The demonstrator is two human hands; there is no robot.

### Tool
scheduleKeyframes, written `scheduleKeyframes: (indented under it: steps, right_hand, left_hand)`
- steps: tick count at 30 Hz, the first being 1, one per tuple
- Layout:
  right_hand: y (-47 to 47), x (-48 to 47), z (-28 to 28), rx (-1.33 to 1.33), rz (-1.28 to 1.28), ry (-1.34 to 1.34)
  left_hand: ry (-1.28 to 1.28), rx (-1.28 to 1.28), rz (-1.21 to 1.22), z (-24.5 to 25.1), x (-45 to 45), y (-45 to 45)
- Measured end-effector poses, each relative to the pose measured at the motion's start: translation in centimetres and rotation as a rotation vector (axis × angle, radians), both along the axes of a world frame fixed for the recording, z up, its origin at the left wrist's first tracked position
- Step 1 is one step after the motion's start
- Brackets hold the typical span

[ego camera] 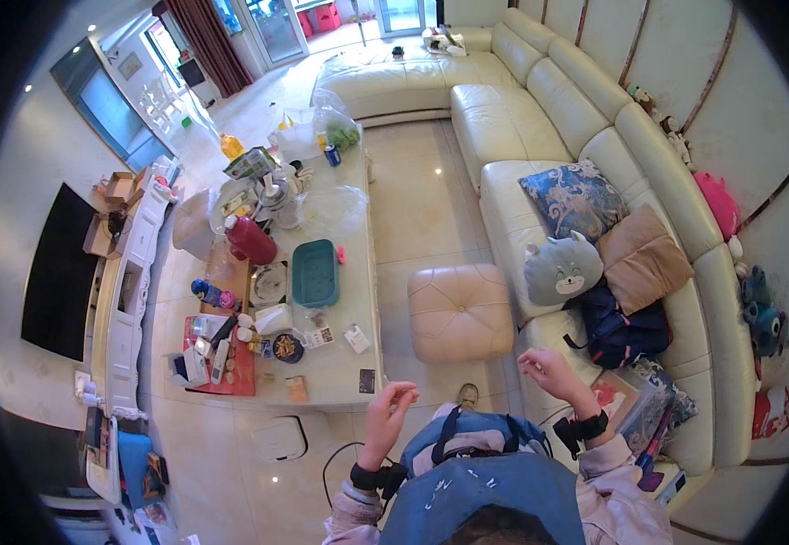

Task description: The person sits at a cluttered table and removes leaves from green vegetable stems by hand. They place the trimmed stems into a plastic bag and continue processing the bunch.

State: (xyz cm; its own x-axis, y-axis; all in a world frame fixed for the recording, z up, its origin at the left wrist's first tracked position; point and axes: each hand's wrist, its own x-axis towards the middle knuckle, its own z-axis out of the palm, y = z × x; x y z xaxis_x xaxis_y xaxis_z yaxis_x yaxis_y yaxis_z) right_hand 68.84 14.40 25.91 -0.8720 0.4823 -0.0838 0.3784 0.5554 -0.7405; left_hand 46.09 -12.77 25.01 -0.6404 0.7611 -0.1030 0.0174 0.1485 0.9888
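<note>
My left hand point(391, 413) is raised near the near corner of the long table point(350, 340), its fingers loosely curled with nothing in them. A dark card point(366, 381) lies on the table just beyond it. My right hand point(552, 373) hovers between the tufted leather ottoman point(461, 313) and the sofa, fingers bent and empty. Black straps circle both wrists. On the tabletop are a teal plastic basin point(314, 273), a red thermos flask point(251, 240), a small orange box point(296, 389), a dark bowl of small brown pieces point(288, 347) and a tissue pack point(274, 319).
A cream leather sofa point(503, 197) runs along the right, holding a grey face cushion point(563, 270), a brown cushion point(646, 259) and a dark blue bag point(622, 327). A white lidded bin point(280, 438) stands on the floor by the table. A cable loops near my left wrist.
</note>
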Motion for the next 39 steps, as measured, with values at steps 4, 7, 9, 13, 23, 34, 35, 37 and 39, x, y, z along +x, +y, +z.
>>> scheduleKeyframes:
  steps: [4, 7, 9, 13, 23, 34, 35, 37, 39]
  right_hand:
    - [4.4, -2.8, 1.0, 0.039, -0.005, -0.020]
    - [6.5, -4.2, 1.7, -0.048, -0.067, -0.017]
    - [9.3, -6.2, 2.2, -0.071, -0.096, -0.013]
    - [14.1, -10.7, 2.2, -0.049, -0.114, -0.087]
    - [22.8, -25.0, 0.0, -0.041, -0.024, -0.079]
    - [34.1, -33.2, -1.4, -0.166, -0.058, -0.084]
    - [35.5, -33.9, -1.9, -0.177, -0.062, -0.089]
    - [38.1, -35.4, -3.1, -0.170, -0.020, -0.116]
    - [41.3, -36.9, -3.9, -0.172, 0.025, -0.130]
  left_hand:
    - [0.079, -0.015, -0.109, 1.1, -2.3, 5.9]
    - [0.086, 0.023, -0.166, 1.7, -4.3, 9.5]
    - [0.098, 0.056, -0.213, 1.8, -6.9, 12.7]
    - [0.121, 0.057, -0.228, 0.2, -13.1, 19.0]
    - [0.157, -0.092, -0.141, 0.2, -26.6, 24.2]
    - [0.091, -0.111, -0.011, -0.4, -32.9, 32.9]
    - [0.083, -0.119, -0.014, -0.8, -33.6, 34.3]
    - [0.063, -0.130, -0.014, -1.5, -34.8, 37.0]
    - [0.125, -0.153, -0.007, -1.8, -36.0, 40.0]
